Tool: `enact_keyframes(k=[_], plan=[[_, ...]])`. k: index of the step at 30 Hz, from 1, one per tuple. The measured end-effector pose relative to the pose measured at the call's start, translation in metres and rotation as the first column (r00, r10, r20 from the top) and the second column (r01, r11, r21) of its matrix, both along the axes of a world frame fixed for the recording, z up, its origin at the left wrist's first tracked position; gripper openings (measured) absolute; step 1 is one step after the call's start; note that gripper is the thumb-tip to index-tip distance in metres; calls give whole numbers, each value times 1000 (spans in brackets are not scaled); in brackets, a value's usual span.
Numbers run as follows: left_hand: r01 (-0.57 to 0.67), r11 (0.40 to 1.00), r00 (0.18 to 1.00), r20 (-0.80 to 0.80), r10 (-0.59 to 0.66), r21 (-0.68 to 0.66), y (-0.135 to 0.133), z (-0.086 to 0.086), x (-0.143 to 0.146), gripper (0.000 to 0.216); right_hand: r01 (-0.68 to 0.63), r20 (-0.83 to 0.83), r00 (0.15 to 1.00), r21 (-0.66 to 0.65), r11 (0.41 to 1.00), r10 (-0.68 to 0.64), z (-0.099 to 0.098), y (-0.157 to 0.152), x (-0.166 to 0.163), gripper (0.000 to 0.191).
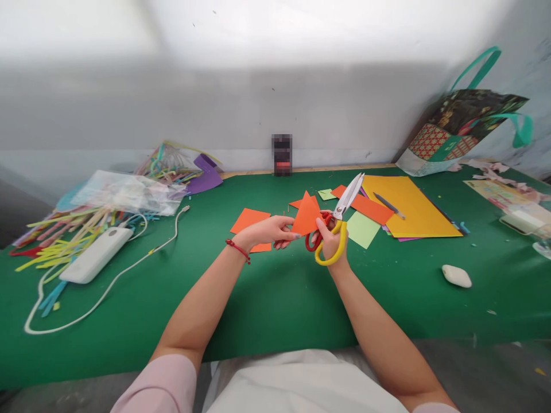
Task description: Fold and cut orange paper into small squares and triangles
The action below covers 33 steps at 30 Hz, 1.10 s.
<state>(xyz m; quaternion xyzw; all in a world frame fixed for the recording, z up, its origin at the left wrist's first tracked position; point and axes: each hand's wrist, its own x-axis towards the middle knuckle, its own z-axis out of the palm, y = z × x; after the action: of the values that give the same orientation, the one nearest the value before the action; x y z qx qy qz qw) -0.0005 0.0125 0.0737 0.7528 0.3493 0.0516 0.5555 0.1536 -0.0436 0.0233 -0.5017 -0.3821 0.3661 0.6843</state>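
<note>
Between my two hands is an orange paper triangle (pixel 306 217), its point up. My left hand (pixel 273 229) pinches its lower left corner between thumb and fingers. The thumb of my right hand (pixel 330 244) presses on the lower right corner. That same hand also carries a pair of scissors (pixel 340 212) with red and yellow handles, blades pointing up and away. Orange paper (pixel 249 220) lies on the table behind my left wrist. Beyond the scissors rest an orange strip (pixel 373 210) and a pale green sheet (pixel 364 228).
A yellow sheet stack (pixel 413 206) with a dark pen (pixel 390 205) lies right of the scissors. At left are a white power bank (pixel 97 255), its cable and paper strips (pixel 51 235). A patterned bag (pixel 456 126) stands back right; a small white case (pixel 457 276) sits nearer.
</note>
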Motion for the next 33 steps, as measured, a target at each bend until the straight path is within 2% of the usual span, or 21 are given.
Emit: enact_keyframes(k=[5, 10, 15, 19, 25, 33], plan=[[16, 999, 999, -46, -18, -42, 0, -2, 0, 34, -78, 26, 997, 17, 997, 77, 0, -1, -1, 21], [-155, 988, 986, 58, 154, 11, -1, -1, 0, 38, -167, 71, 984, 31, 985, 164, -3, -2, -2, 25], [-48, 997, 999, -4, 48, 54, -1, 4, -2, 39, -105, 93, 991, 42, 994, 101, -4, -2, -3, 24], [-108, 988, 993, -38, 113, 107, 0, 5, -2, 39, -63, 49, 997, 29, 998, 62, -2, -1, -2, 24], [-140, 989, 990, -11, 140, 40, 4, 3, -7, 36, -72, -21, 997, 48, 996, 73, -3, 1, 1, 23], [-147, 989, 989, -33, 147, 18, 2, 5, -7, 33, -151, 111, 983, 53, 987, 145, -5, -1, -3, 27]])
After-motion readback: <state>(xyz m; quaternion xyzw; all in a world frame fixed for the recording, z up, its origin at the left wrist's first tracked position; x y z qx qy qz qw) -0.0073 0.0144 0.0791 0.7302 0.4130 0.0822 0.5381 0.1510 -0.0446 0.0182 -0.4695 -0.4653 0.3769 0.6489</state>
